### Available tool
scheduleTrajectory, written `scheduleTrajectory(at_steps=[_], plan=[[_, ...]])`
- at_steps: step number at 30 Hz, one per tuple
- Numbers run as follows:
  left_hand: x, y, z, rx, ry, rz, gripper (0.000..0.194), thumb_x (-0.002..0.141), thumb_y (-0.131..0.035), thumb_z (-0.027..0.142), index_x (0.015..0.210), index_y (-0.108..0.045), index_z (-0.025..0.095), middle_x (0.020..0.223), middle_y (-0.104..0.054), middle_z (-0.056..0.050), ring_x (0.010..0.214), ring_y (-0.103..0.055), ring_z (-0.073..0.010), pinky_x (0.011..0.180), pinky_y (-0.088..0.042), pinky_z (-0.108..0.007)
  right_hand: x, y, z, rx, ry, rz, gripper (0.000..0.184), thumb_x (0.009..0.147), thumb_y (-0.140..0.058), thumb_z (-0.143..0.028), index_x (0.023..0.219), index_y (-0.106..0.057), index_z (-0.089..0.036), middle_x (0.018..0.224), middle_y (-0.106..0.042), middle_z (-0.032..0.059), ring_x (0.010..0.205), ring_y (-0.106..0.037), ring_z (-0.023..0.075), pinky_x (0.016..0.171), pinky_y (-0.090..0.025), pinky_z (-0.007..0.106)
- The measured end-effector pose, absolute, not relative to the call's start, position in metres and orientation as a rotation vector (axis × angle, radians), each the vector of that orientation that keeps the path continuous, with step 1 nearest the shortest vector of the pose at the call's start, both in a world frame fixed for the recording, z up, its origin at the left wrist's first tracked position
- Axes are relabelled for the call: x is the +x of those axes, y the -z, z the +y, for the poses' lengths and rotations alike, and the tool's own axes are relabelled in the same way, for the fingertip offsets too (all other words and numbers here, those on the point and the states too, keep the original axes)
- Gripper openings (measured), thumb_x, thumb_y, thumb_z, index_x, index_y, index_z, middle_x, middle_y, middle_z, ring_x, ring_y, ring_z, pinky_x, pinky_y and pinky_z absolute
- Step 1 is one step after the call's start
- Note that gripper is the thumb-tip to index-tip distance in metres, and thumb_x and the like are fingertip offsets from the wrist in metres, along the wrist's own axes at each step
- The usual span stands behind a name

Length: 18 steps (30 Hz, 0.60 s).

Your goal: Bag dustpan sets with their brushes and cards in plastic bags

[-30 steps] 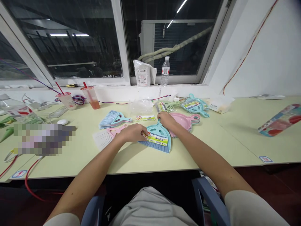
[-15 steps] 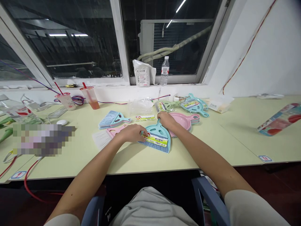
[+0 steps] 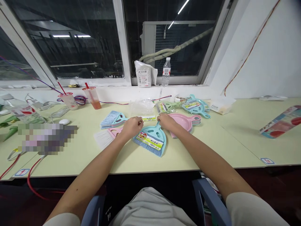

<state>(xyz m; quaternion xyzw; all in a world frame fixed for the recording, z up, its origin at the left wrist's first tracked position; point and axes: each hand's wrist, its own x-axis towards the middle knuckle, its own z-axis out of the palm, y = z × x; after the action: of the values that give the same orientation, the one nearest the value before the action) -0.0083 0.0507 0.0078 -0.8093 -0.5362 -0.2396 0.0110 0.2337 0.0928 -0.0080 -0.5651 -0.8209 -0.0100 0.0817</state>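
Observation:
In the head view, my right hand [image 3: 166, 121] grips the handle end of a light-blue dustpan [image 3: 161, 134] in the middle of the table. A matching brush with blue bristles [image 3: 147, 147] lies in the pan, and a yellow-green label card [image 3: 150, 140] rests across it. My left hand [image 3: 133, 127] is up and to the left of the pan, fingers curled together beside more label cards [image 3: 149, 118]; whatever they may hold is hidden. Left of it lie blue brushes [image 3: 111, 119] and a pink brush with white bristles [image 3: 104, 137].
Stacked pink dustpans [image 3: 182, 121] sit right of my right hand. Behind are clear plastic bags [image 3: 142, 107], a bagged green set [image 3: 166, 106] and a bagged blue set [image 3: 196, 106]. Drink cups [image 3: 92, 98] stand back left; a carton [image 3: 281, 122] lies right.
My left hand has left the label card on the dustpan and moved up and left towards the loose cards. The dustpan has turned slightly, its wide end shifting left, with my right hand still on its handle.

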Motion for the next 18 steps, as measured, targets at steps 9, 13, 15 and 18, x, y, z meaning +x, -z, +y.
scheduleTrajectory(at_steps=[9,13,15,18], plan=[[-0.009,0.002,0.055,-2.498,0.736,-1.732,0.025,0.091,-0.048,0.022,0.085,-0.072,0.021,0.093,-0.074,-0.01,0.085,-0.066,-0.0232,0.07,-0.043,-0.03,0.23,-0.006,0.079,-1.875,0.007,-2.478,0.025,0.082,-0.063,-0.014,0.105,-0.072,-0.015,0.112,-0.069,0.0162,0.095,-0.065,0.0257,0.073,-0.045,0.029],[-0.013,0.002,0.06,-2.374,0.834,-1.891,0.024,0.09,-0.049,0.024,0.082,-0.071,0.02,0.088,-0.074,-0.01,0.079,-0.065,-0.0229,0.068,-0.041,-0.03,0.235,-0.007,0.079,-1.722,-0.007,-2.572,0.034,0.08,-0.063,-0.012,0.112,-0.075,-0.019,0.115,-0.071,0.0146,0.105,-0.064,0.0278,0.08,-0.045,0.03],[-0.015,0.002,0.062,-2.349,0.903,-1.95,0.025,0.09,-0.049,0.025,0.082,-0.072,0.02,0.084,-0.073,-0.009,0.075,-0.064,-0.0223,0.067,-0.04,-0.03,0.237,-0.005,0.08,-1.564,-0.045,-2.609,0.037,0.08,-0.061,-0.01,0.112,-0.076,-0.021,0.117,-0.071,0.0134,0.111,-0.062,0.0274,0.085,-0.044,0.029],[-0.018,0.002,0.063,-2.32,1.026,-1.992,0.027,0.09,-0.048,0.027,0.082,-0.073,0.02,0.082,-0.073,-0.01,0.074,-0.063,-0.0224,0.066,-0.039,-0.03,0.238,-0.002,0.082,-1.453,-0.232,-2.622,0.029,0.083,-0.057,-0.011,0.101,-0.077,-0.021,0.112,-0.073,0.011,0.1,-0.064,0.0241,0.08,-0.042,0.028]])
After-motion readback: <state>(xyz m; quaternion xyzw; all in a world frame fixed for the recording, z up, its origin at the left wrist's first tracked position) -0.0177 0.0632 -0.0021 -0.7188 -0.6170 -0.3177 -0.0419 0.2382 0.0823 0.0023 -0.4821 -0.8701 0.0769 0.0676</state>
